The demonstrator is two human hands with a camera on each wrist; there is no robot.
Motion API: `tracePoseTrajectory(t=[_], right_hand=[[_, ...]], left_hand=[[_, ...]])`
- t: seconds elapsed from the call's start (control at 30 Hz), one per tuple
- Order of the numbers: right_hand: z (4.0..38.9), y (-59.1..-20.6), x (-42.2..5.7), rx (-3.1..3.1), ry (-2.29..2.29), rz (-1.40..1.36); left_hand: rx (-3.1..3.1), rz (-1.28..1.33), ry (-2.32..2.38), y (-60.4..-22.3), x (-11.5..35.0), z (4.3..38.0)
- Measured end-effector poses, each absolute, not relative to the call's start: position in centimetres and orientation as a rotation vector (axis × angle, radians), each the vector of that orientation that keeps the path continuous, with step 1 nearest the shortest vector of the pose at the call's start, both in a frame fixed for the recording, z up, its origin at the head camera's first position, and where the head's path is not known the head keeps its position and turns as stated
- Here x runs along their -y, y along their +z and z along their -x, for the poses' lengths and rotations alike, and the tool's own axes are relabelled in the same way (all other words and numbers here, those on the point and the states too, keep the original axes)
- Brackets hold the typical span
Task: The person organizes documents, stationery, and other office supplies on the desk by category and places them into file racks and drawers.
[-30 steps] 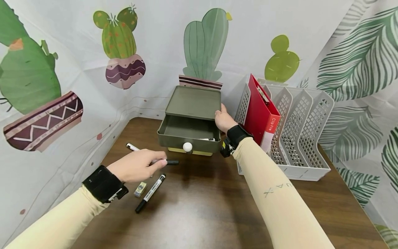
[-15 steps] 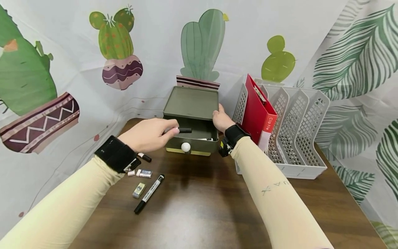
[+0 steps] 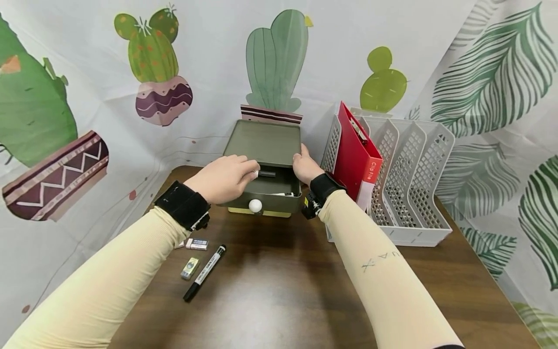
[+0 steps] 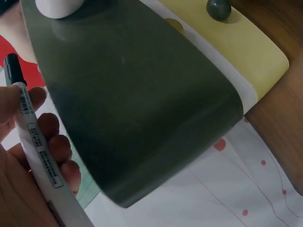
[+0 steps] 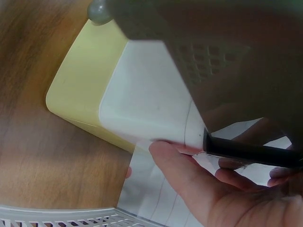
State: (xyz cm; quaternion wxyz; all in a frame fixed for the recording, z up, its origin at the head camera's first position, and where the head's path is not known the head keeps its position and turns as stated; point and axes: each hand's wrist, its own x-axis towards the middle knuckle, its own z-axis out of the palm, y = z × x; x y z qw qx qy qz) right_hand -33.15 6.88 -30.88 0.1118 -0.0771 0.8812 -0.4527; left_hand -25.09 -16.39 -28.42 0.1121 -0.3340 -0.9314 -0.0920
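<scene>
Lying on the left of the worktop (image 3: 279, 300) were a yellow rubber (image 3: 189, 268) and a spare pen (image 3: 205, 273). Next, the left hand had its grip (image 3: 226, 177) pinched tight on a white pen (image 4: 41, 146), at the mouth of the drawer (image 3: 280, 203). It looked light, stiff and smooth, so best held round its middle. The right hand (image 3: 307, 168) pressed the box (image 3: 266, 140) side, thumb straight. Last stood a red folder (image 3: 354, 150).

White perforated rack (image 3: 407, 237) holding red clip file (image 3: 354, 155), right of the right fingers (image 3: 304, 151); cactus-print cloth (image 3: 213, 63), beyond; brown counter (image 3: 296, 291), below them
</scene>
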Motion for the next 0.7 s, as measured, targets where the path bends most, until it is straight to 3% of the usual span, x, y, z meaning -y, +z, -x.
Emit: tracePoseTrajectory(t=[0.7], right_hand=[[33.02,-30.96,-6.76,-2.618,-1.318,0.237]], left_hand=[[2.755,0.919,-0.296,-29.23,16.35,25.39]])
